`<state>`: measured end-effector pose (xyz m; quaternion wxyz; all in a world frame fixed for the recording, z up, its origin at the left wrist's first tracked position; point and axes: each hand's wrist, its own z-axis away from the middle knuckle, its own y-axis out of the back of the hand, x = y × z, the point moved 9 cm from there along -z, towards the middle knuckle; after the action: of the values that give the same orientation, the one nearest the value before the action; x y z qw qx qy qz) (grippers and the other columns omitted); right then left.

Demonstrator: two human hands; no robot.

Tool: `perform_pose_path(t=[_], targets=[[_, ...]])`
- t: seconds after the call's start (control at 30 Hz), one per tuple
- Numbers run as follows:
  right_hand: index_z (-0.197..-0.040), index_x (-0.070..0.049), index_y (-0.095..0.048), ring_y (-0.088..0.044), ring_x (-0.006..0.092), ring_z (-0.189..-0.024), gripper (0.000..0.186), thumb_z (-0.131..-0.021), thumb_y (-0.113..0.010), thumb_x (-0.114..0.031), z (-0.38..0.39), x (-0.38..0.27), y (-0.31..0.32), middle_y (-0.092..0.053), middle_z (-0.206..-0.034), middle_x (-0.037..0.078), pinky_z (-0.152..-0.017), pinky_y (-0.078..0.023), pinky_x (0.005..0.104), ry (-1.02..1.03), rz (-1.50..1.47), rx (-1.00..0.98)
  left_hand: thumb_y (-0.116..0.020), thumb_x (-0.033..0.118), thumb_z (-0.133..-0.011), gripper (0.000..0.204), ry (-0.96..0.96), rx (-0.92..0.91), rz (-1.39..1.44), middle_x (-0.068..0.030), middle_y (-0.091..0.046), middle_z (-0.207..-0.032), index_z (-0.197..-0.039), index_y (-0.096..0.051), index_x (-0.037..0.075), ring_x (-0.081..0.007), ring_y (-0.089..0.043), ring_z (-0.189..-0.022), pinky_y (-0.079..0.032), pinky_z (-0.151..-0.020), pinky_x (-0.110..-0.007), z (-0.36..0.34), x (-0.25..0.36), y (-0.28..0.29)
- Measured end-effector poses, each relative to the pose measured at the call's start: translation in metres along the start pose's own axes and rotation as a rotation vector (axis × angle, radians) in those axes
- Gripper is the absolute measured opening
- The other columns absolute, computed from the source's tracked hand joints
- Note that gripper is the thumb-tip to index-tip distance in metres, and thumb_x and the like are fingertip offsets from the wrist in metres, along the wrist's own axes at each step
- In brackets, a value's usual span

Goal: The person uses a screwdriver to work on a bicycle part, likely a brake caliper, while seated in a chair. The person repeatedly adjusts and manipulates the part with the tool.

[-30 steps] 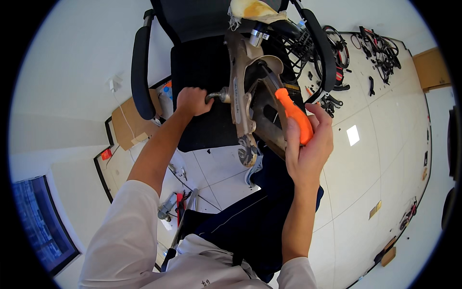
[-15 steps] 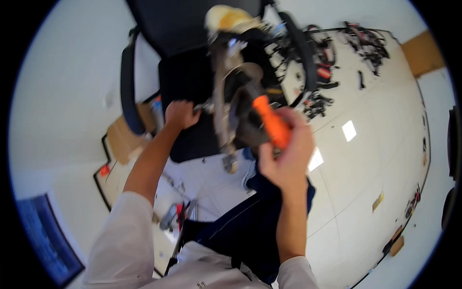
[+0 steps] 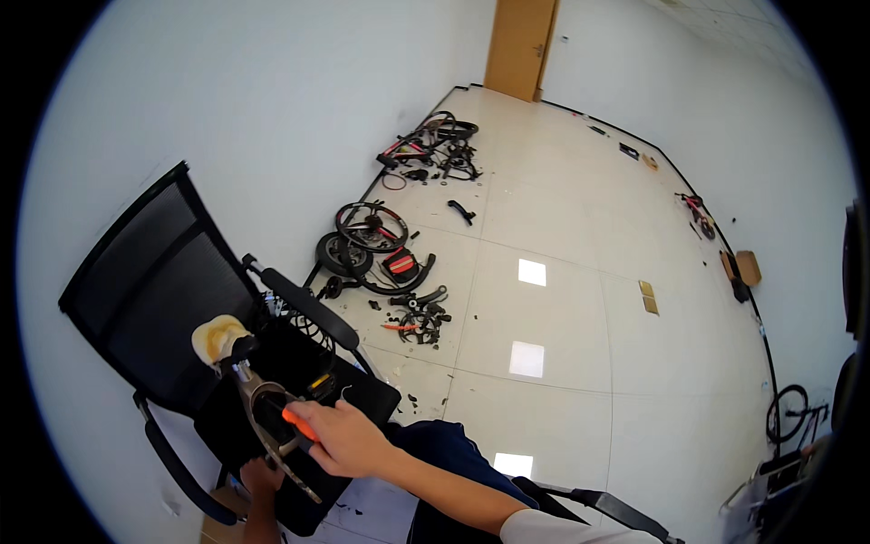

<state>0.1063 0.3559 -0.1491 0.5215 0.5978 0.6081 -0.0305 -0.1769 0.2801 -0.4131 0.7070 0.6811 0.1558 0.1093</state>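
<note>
A worn, tan-brown metal frame part (image 3: 256, 405) stands tilted over the seat of a black mesh office chair (image 3: 172, 308). Its upper end carries a cream and yellow padded piece (image 3: 220, 339). My right hand (image 3: 347, 442) is wrapped round the orange handle of a tool (image 3: 299, 423), held against the middle of the part; the tool's working end is hidden, so its kind cannot be made out. Low on the part's near left side, my left hand (image 3: 260, 474) is closed against it, its fingers partly covered.
Black cables (image 3: 308, 331) and a black-and-yellow item (image 3: 321, 386) lie on the seat. Beyond the armrest (image 3: 304, 306), wheels (image 3: 372, 227) and loose bicycle parts (image 3: 421, 319) spread along the wall. A cardboard box (image 3: 747, 267) and a small bicycle (image 3: 790, 417) are at the right.
The view has swung right and up, bringing the room and door into sight; the chair and both hands now sit lower left. The right hand still holds the orange-handled tool.
</note>
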Motion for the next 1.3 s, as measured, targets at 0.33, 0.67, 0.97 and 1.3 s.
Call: perform_pose_path(t=[0.33, 0.67, 0.97, 1.3], targets=[[-0.126, 0.001, -0.044, -0.054, 0.0292, -0.085, 0.062, -0.071, -0.064, -0.02, 0.005, -0.001, 0.003, -0.049, -0.104, 0.014, -0.073, -0.04, 0.0362, -0.01, 0.052, 0.053, -0.057, 0.039, -0.083, 0.039, 0.022, -0.075, -0.004, -0.0205, -0.066, -0.073, -0.073, -0.069, 0.003, -0.0393, -0.067, -0.072, -0.053, -0.067, -0.049, -0.002, 0.013, 0.006], [-0.12, -0.004, -0.05, -0.055, 0.0327, -0.094, 0.057, -0.065, -0.064, -0.01, -0.007, 0.01, -0.004, -0.052, -0.11, 0.015, -0.075, -0.044, 0.0393, -0.022, 0.013, 0.045, -0.058, 0.043, -0.082, 0.039, -0.053, -0.103, 0.021, -0.0175, -0.067, -0.077, -0.083, -0.069, 0.006, -0.0356, -0.066, -0.071, -0.053, -0.066, -0.047, -0.015, -0.013, -0.041], [-0.118, -0.003, -0.049, -0.06, 0.0391, -0.092, 0.038, -0.084, -0.067, -0.007, -0.011, 0.026, -0.005, -0.055, -0.11, 0.021, -0.075, -0.052, 0.0403, 0.013, 0.001, 0.194, -0.058, 0.045, -0.081, 0.04, 0.028, -0.095, 0.064, -0.0141, -0.067, -0.073, -0.074, -0.07, 0.008, -0.0308, -0.067, -0.072, -0.053, -0.07, -0.042, -0.034, 0.012, -0.004], [-0.117, -0.001, -0.052, -0.057, 0.0258, -0.078, 0.045, -0.084, -0.069, -0.025, -0.006, 0.007, -0.006, -0.064, -0.096, 0.01, -0.078, -0.037, 0.0345, -0.02, 0.107, 0.098, -0.059, 0.043, -0.08, 0.038, 0.016, -0.058, 0.087, -0.0138, -0.067, -0.069, -0.071, -0.07, 0.008, -0.0305, -0.067, -0.068, -0.053, -0.064, -0.04, -0.023, 0.014, 0.003]])
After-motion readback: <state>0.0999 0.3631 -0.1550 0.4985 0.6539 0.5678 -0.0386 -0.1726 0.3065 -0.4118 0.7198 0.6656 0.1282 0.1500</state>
